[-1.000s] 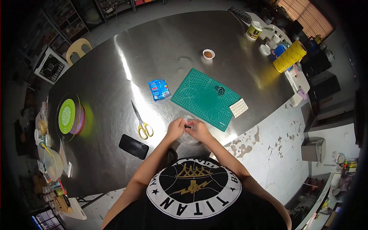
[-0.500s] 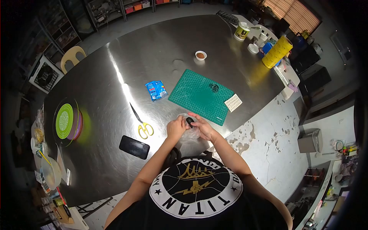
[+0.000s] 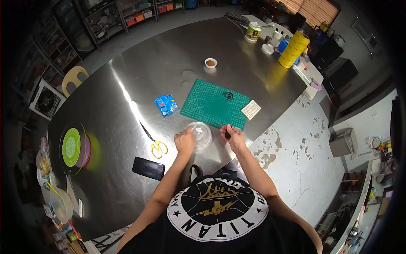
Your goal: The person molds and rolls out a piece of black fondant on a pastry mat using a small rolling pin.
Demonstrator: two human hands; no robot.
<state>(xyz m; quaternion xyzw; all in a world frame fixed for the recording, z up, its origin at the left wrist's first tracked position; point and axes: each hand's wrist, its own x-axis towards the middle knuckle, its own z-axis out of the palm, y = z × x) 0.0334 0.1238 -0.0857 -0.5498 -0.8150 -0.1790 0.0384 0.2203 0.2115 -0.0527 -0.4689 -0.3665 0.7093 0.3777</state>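
A clear plastic bag is pinched at its left side by my left hand, low over the metal table. My right hand is closed around a small black object by the near edge of the green cutting mat. The bag and the black object are apart. On the mat lies a small dark item, with a cream lettered card at its right edge. Left of the mat is a blue packet.
Yellow-handled scissors and a black phone lie left of my left hand. A small white bowl of brown contents stands beyond the mat. Farther out are a yellow roll, a tub and a green round item.
My hands have moved apart. The black object has come away from the bag in my right hand, and the bag stays with my left hand. The view has shifted slightly.
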